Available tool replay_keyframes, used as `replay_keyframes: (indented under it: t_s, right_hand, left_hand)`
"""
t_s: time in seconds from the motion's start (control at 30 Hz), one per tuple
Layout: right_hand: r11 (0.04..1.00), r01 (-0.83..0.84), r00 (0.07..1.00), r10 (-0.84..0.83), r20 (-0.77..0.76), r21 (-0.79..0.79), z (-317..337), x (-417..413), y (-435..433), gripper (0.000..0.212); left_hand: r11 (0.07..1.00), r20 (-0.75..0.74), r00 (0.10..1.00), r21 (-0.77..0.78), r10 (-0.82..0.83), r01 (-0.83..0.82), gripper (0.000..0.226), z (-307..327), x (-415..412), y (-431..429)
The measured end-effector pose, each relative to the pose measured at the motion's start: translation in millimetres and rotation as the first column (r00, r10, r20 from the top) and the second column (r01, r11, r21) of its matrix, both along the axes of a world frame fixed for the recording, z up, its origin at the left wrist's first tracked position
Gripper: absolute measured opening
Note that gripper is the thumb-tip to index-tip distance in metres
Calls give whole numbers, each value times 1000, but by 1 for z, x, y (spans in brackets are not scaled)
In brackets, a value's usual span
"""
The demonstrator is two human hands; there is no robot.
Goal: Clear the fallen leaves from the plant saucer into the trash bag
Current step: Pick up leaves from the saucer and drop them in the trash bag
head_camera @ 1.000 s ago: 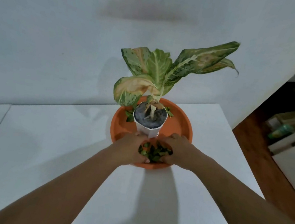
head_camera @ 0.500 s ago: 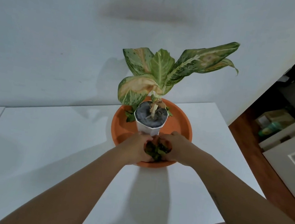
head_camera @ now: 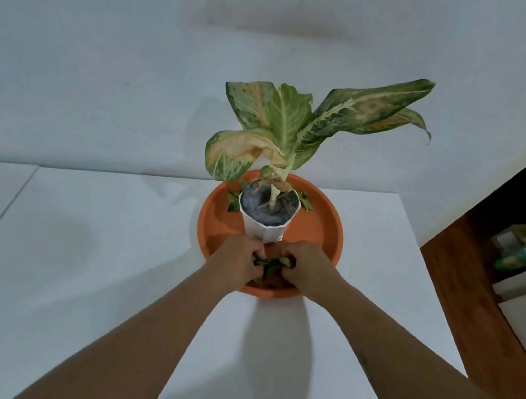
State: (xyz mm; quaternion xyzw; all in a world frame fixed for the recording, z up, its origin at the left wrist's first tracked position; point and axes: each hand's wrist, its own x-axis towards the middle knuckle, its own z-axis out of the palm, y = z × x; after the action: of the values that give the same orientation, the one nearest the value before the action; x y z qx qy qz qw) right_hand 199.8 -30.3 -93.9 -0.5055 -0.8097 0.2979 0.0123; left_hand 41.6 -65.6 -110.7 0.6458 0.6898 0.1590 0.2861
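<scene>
We see both hands, left hand [head_camera: 239, 260] and right hand [head_camera: 307, 268], clamped together on the leaf pile [head_camera: 271, 264]; loose grip risks scraps dropping onto desk [head_camera: 96, 243].

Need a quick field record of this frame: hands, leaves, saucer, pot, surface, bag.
left hand: curled, pressing the leaf pile from the left
right hand: curled, pressing the pile from the right
leaf pile: bunched between both hands, over the saucer's near side
saucer: orange, round, on the white table
pot: white, upright in the saucer, holds the plant
stray leaves: behind the pot, on both sides, not yet gathered
trash bag: not in view
</scene>
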Motion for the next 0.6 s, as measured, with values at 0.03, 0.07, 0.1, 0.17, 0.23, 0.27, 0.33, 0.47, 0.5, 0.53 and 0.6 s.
replay_keyframes:
  t_s: [0.03,0.07,0.1,0.17,0.23,0.27,0.33,0.47,0.5,0.53,0.6]
  right_hand:
    - [1000,11,999,-11,-40,-17,0,0,0,32]
    - [999,32,997,-35,-73,-41,-1,1,1,32]
    - [996,63,993,-70,-91,-68,0,2,2,28]
    - [984,138,983,-149,-104,-108,3,4,6,15]
    - [969,209,961,-229,-156,-133,11,6,9,7]
    - [960,241,945,-265,-189,-141,16,7,10,6]
    - [938,298,905,-337,-258,-179,25,10,8,8]
    - [903,344,856,-414,-310,-259,29,11,0,7]
    - [891,357,840,-437,-321,-279,29,11,-2,5]
    - [878,372,821,-463,-335,-302,28,11,-4,4]
    - [845,412,777,-521,-354,-341,27,12,-6,5]
  left_hand:
    - [999,21,999,-5,37,-37,18,0,1,0]
    - [998,36,997,-12,61,-60,16,0,2,-1]
    - [997,47,996,-15,76,-75,15,1,2,-1]
    - [993,83,990,1,113,-114,14,7,2,-3]
    - [986,129,978,20,161,-165,15,13,-1,-4]
    - [980,157,970,33,187,-194,16,17,-3,-4]
    - [965,231,942,44,242,-258,16,22,-8,-5]
    - [947,397,866,-21,303,-321,16,28,-12,-8]
    - [944,432,844,-53,317,-327,16,29,-12,-9]
    - [938,463,820,-86,336,-336,15,30,-13,-10]
    - [923,535,755,-150,378,-355,15,28,-15,-11]
